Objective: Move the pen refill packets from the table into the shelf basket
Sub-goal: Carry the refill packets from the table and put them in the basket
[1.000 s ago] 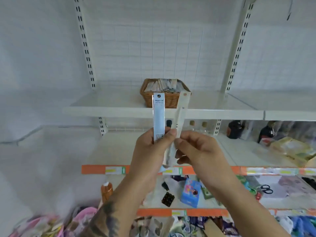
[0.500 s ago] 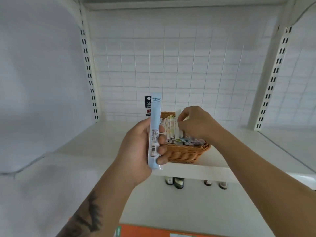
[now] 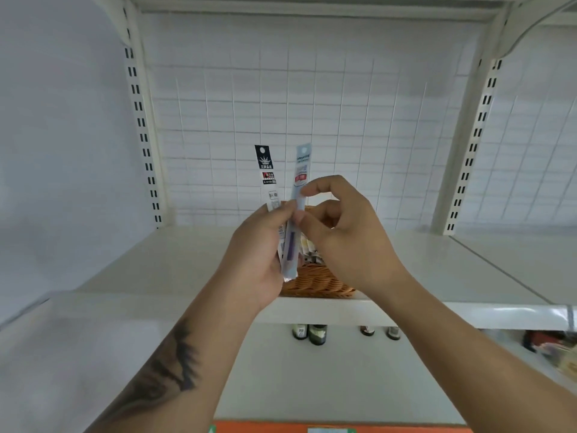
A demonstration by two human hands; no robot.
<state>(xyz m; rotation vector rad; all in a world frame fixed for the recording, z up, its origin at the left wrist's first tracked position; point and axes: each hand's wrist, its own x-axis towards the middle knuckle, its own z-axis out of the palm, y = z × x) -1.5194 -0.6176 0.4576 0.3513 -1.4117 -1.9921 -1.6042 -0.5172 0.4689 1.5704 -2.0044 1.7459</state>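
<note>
My left hand [image 3: 259, 254] grips two upright pen refill packets in front of the basket: a white one with a black top [image 3: 266, 170] and a pale blue one [image 3: 299, 182]. My right hand [image 3: 346, 235] pinches the pale blue packet near its upper part between thumb and forefinger. The woven wicker basket [image 3: 315, 281] stands on the white shelf [image 3: 175, 264] just behind both hands, mostly hidden by them. Several packets [image 3: 307, 248] stand inside it, seen between my hands.
A white wire grid backs the shelf, with slotted uprights [image 3: 142, 126] at left and another [image 3: 471, 145] at right. Small bottles [image 3: 309, 334] stand on the shelf below. An orange shelf-edge strip [image 3: 343, 428] runs along the bottom.
My right hand has come back from the basket, without the packet it held there, and now pinches the pale blue packet in my left hand. The view has moved closer to the shelf.
</note>
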